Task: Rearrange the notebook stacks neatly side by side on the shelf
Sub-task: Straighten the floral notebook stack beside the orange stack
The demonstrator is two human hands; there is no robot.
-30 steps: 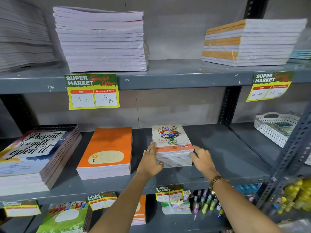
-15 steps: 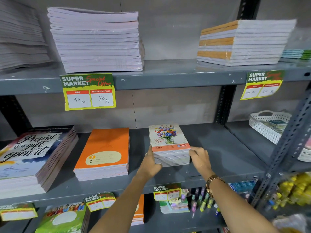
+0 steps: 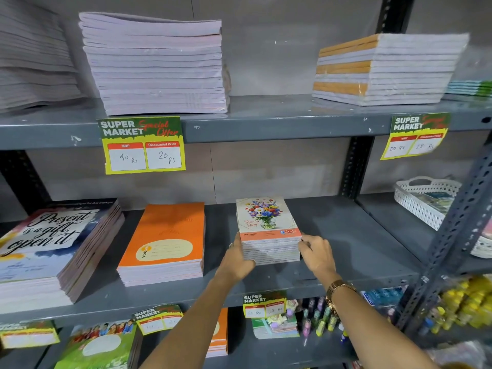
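The small stack of flower-cover paper notebooks [image 3: 269, 235] sits mid-shelf on the grey metal shelf [image 3: 346, 235], clasped by left hand [image 3: 237, 259] and right hand [image 3: 316, 255]. Likely next: slide toward nine o'clock, beside the orange-cover notebook stack [image 3: 165, 243].

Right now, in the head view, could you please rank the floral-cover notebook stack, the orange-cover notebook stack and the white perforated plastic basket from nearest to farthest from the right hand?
1. Floral-cover notebook stack: touching the right hand, on its left.
2. Orange-cover notebook stack: further left, same shelf.
3. White perforated plastic basket: far right, next bay.
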